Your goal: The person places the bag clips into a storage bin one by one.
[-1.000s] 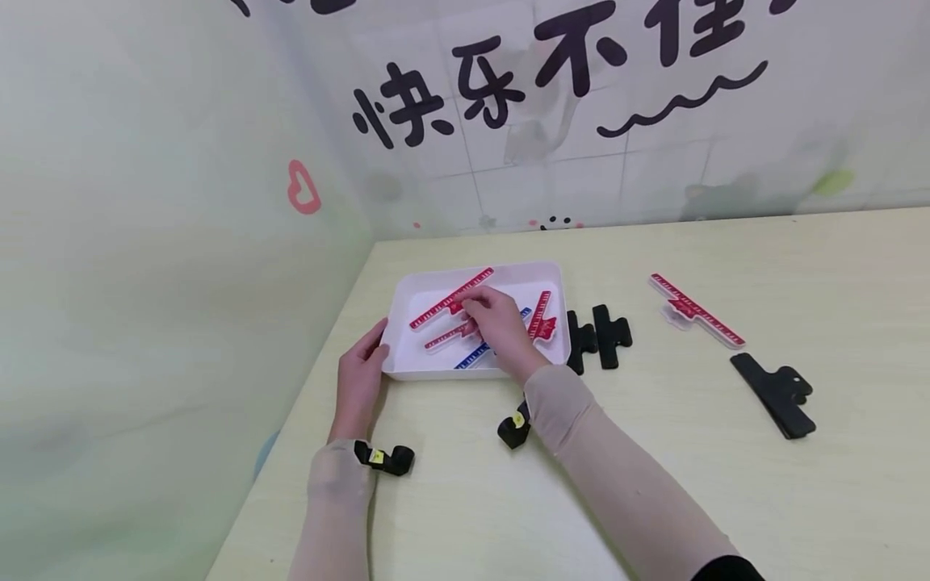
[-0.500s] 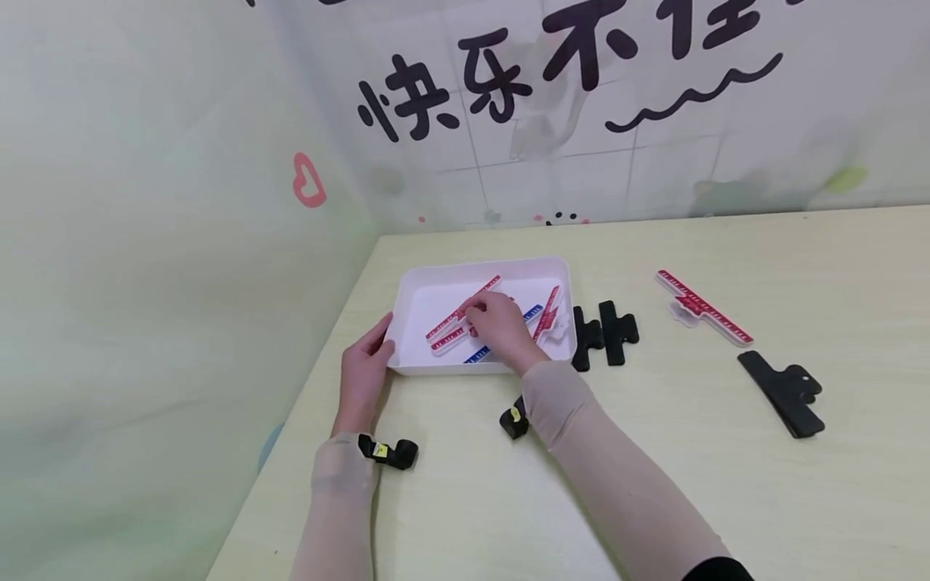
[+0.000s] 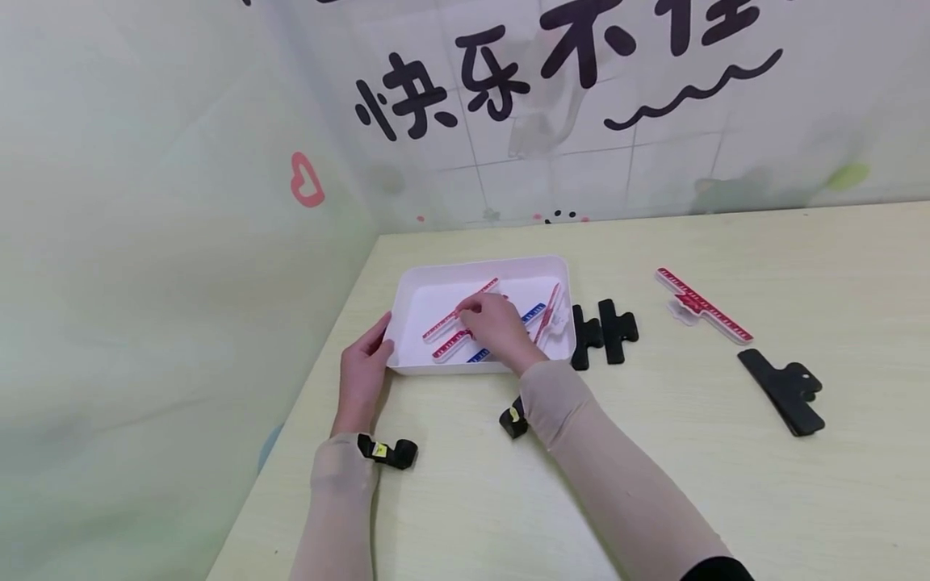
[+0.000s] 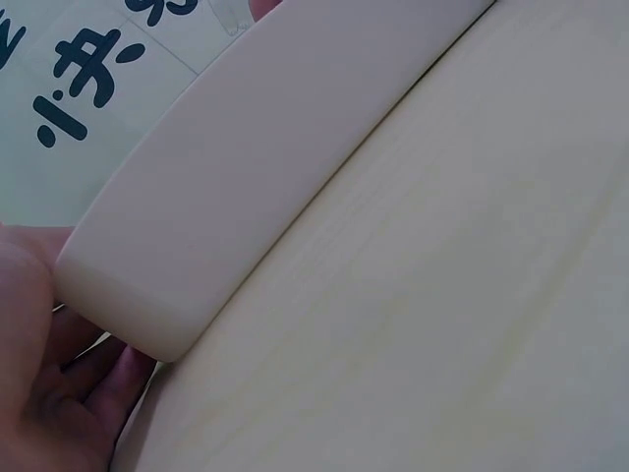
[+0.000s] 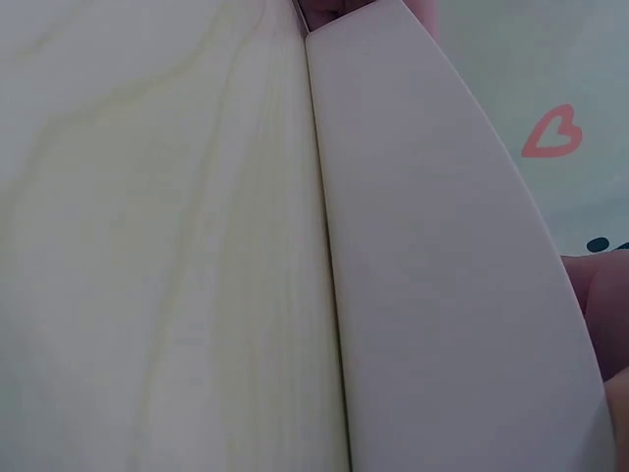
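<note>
My left hand (image 3: 363,367) grips the left end of a shallow white tray (image 3: 414,282), thumb on the front corner, fingers behind it. In the left wrist view part of the left hand (image 4: 59,364) shows around the tray corner (image 4: 226,167). Inside the tray my right hand (image 3: 497,327) reaches down with bent fingers, pinching at a red-and-white ruler clip (image 3: 443,324) whose handle is hidden under them. Just below lies a second red clip (image 3: 450,345). A blue ruler clip (image 3: 534,313) runs beneath the hand, and another red clip (image 3: 547,315) stands tilted at the right.
Two black clips (image 3: 616,331) lie close to the tray's right side. Farther right are a red ruler clip (image 3: 705,305) and a larger black clip (image 3: 785,391) on the pale wooden table (image 3: 465,500). Printed cloth walls (image 3: 508,186) border the back and left.
The upper red clip has shifted down and right within the tray, close to the second one. The right-hand red clip has tipped onto its side. The left hand keeps its hold.
</note>
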Demonstrator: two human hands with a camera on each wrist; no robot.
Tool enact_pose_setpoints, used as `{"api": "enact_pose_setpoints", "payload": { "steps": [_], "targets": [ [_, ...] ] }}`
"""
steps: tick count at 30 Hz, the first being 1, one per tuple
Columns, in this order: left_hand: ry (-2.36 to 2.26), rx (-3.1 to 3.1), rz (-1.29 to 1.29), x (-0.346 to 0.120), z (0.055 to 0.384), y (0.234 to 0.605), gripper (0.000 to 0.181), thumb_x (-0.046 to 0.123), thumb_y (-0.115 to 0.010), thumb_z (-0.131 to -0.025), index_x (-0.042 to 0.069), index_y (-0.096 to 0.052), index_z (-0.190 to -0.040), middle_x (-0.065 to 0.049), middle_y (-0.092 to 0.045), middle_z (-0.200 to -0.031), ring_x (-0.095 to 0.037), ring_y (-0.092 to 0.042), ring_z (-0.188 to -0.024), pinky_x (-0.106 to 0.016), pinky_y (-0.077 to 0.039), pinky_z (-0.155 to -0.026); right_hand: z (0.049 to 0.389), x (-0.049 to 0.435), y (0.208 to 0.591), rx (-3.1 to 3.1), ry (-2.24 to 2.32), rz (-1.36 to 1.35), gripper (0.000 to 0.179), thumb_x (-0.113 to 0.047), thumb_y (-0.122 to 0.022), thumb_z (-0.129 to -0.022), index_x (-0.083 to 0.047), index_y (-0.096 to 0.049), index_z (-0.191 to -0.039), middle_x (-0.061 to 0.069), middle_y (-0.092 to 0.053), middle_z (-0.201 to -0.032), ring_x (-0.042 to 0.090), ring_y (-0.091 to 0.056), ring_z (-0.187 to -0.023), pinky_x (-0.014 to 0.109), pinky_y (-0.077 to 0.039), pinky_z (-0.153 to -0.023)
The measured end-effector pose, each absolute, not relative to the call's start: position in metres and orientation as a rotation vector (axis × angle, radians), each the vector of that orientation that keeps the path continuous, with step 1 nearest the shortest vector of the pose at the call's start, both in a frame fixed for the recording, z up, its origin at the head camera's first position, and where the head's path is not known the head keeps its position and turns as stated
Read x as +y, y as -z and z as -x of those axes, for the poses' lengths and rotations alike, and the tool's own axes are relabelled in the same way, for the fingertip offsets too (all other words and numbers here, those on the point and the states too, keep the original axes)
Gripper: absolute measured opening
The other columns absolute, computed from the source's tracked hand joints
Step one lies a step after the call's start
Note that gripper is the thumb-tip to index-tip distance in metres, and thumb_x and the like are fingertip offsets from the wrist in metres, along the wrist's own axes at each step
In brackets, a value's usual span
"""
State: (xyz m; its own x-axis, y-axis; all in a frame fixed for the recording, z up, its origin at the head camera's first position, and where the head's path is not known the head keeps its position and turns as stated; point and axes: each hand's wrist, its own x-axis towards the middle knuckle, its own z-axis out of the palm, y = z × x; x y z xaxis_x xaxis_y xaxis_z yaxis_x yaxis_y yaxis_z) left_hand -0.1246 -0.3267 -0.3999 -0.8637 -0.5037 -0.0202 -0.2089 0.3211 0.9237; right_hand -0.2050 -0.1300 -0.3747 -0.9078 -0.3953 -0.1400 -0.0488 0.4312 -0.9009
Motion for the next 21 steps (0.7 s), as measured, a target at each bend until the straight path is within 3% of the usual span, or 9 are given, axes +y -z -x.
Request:
{"api": "enact_pose_setpoints", "payload": {
  "steps": [11, 21],
  "targets": [
    [1.547, -2.311, -0.633, -0.3276, 0.1247, 0.4015, 0.043, 0.012, -0.051, -0.091, 0.036, -0.054, -0.125, 0.014, -0.048, -0.135, -0.004, -0.04, -0.126, -0.027, -0.037, -0.103, 0.2047, -0.1306, 0.374, 2.376, 1.43, 0.46, 0.028, -0.026, -0.05, -0.092, -0.017, -0.064, -0.115, -0.001, -0.061, -0.117, 0.016, -0.053, -0.105, 0.033, -0.042, -0.093],
    [1.548, -2.304, -0.622, -0.3276, 0.1248, 0.4032, 0.042, 0.012, -0.052, -0.09, 0.036, -0.055, -0.124, 0.013, -0.049, -0.134, -0.004, -0.041, -0.125, -0.027, -0.037, -0.103, 0.2055, -0.1301, 0.3745, 2.357, 1.421, 0.449, 0.031, -0.028, -0.049, -0.092, -0.016, -0.064, -0.116, -0.001, -0.062, -0.114, 0.015, -0.055, -0.097, 0.031, -0.044, -0.087]
  ]
}}
